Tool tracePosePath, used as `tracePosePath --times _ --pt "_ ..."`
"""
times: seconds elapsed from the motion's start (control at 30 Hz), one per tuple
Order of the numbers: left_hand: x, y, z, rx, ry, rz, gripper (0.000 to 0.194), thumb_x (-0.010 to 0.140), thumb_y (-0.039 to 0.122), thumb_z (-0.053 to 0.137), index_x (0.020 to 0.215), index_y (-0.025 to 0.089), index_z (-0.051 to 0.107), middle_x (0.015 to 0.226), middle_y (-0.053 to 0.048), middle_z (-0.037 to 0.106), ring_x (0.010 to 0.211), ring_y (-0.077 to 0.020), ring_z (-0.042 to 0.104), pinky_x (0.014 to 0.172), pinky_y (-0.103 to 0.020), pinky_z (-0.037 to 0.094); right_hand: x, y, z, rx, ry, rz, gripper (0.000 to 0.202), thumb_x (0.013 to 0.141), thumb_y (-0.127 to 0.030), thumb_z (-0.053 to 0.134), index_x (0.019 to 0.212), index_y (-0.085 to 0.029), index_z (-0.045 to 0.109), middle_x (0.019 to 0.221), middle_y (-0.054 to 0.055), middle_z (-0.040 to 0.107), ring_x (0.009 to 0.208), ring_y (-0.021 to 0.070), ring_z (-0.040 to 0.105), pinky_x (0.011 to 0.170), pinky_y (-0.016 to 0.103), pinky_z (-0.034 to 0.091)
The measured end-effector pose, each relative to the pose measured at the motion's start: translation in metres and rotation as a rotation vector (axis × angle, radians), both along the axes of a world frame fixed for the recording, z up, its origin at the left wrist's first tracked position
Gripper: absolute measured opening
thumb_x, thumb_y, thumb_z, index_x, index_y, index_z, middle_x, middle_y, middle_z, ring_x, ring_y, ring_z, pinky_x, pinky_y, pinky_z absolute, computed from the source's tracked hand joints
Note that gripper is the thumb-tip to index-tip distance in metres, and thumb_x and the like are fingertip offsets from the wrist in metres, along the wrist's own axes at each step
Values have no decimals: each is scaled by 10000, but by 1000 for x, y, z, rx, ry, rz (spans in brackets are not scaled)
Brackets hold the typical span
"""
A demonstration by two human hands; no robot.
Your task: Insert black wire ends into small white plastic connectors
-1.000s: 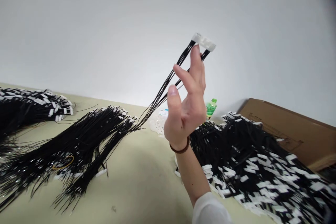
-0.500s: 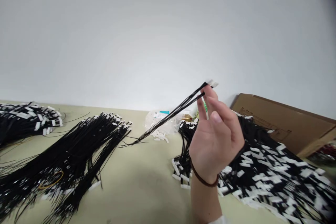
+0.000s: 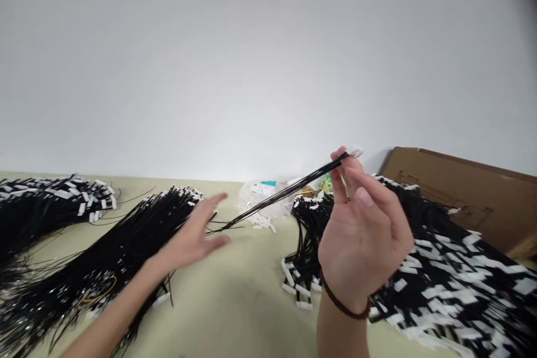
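Observation:
My right hand [image 3: 363,229] is raised at right of centre, its fingertips pinched on a thin bunch of black wires [image 3: 289,187] with white connectors [image 3: 356,152] at the upper end. From the fingers the wires slope down left, and their loose ends hang over the table. Near those ends is my left hand [image 3: 193,235], slightly blurred, thumb and fingers spread, with nothing between them. Behind and below it lies a large bundle of black wires [image 3: 138,229] with white ends.
On the right a wide heap of black wires with white connectors [image 3: 440,291] lies before a cardboard box [image 3: 453,190]. A clear plastic bag [image 3: 251,201] and loose white connectors [image 3: 264,222] rest near the wall. Another wire bundle [image 3: 42,207] lies far left.
My left hand has come into view from the lower left, close to the wires' loose ends. My right hand, still holding the wires, appears slightly further right and lower.

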State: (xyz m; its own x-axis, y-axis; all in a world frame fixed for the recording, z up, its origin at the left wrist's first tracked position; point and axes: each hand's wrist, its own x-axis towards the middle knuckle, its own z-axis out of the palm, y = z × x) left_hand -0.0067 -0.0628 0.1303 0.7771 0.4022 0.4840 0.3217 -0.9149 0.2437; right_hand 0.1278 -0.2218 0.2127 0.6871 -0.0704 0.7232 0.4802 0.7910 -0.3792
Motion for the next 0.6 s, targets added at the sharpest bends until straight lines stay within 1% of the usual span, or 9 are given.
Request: tracePosePath --times 0.07,0.1,0.13,0.17,0.23,0.3,0.37,0.5,0.6 --pt "-3 18 -33 53 63 -100 628 785 441 467 1318 194 245 1240 -98 465 1130 -237 428 984 -429 281 2 2 -1 12 17 -13 176 765 -132 489 864 -147 634 989 59 617 1021 210 550 990 513 328" --pt "1 22 -49 54 84 -110 570 812 428 429 1302 188 264 1172 -92 518 1064 -222 480 951 -415 318 3 4 -1 12 29 -21 169 764 -140 497 862 -147 634 994 62 615 1026 211 547 990 513 328" --pt "7 24 -63 31 104 -98 498 845 397 379 1286 186 283 1084 -77 567 974 -200 530 891 -379 370 5 6 -2 9 44 -23 161 762 -147 504 859 -148 634 995 62 615 1032 210 543 990 511 330" --pt "13 24 -75 -15 83 -28 431 869 375 326 1253 179 317 999 -69 595 885 -186 561 799 -339 417 7 8 -2 5 62 -15 152 760 -153 512 852 -151 633 992 60 615 1039 209 539 990 510 331" --pt "19 24 -90 -65 64 20 351 883 356 292 1174 179 378 925 -59 612 826 -173 579 714 -289 429 13 12 -2 -9 112 28 138 756 -156 522 846 -152 627 996 56 611 1053 204 529 994 509 326" --pt "17 24 -96 -52 61 22 290 881 349 304 1082 181 427 863 -48 623 795 -170 589 679 -271 421 20 15 -2 -8 167 79 146 753 -153 523 868 -147 614 1011 55 602 1069 198 517 1001 507 320" --pt "9 29 -99 19 42 16 247 877 340 311 965 174 470 762 -37 620 717 -166 589 639 -266 410 29 14 0 34 208 59 173 739 -141 525 894 -147 601 1022 51 591 1074 198 511 1004 506 321" --pt "-8 44 -107 206 -7 21 330 879 341 272 694 171 487 606 -42 565 564 -147 525 561 -260 362 51 3 2 216 218 -222 183 700 -95 509 835 -181 598 1022 37 571 1091 221 490 999 510 343" --pt "-13 51 -104 153 -6 214 371 882 357 247 699 169 510 647 -55 575 610 -156 526 587 -262 350 59 -12 2 261 211 -322 178 708 -105 484 809 -205 592 1004 29 572 1067 238 500 1005 546 313"
